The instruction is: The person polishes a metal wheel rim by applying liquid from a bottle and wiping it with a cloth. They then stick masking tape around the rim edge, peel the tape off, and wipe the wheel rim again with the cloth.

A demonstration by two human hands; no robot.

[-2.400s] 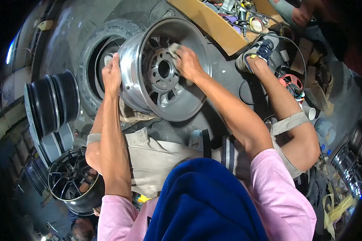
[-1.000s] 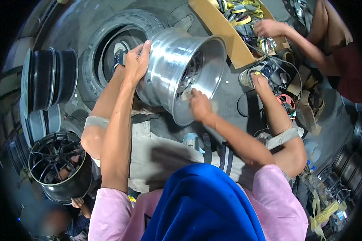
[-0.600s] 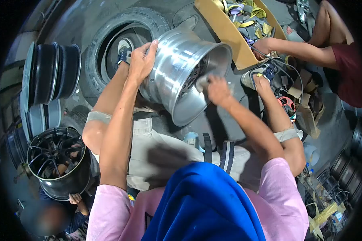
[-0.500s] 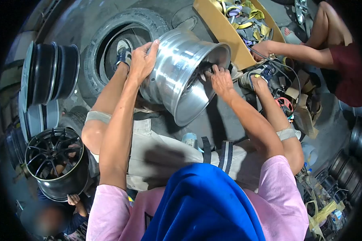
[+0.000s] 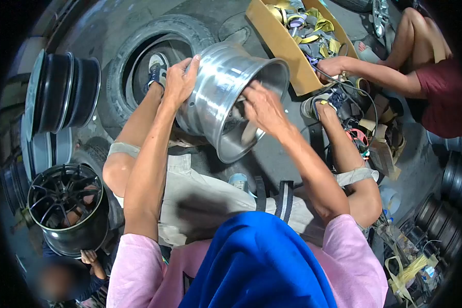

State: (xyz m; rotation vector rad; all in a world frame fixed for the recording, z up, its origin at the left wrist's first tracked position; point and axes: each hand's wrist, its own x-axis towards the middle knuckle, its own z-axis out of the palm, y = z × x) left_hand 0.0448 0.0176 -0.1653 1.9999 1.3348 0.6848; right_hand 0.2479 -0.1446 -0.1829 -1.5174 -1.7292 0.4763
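shifted left since half a second earlier, the right hand reaches into the silver wheel, its grip hidden and impossible to tell; the left hand clamps the wheel's back edge. the wheel sits tilted between the person's legs, near a tire and a cardboard box, a co-worker's hand at its edge.
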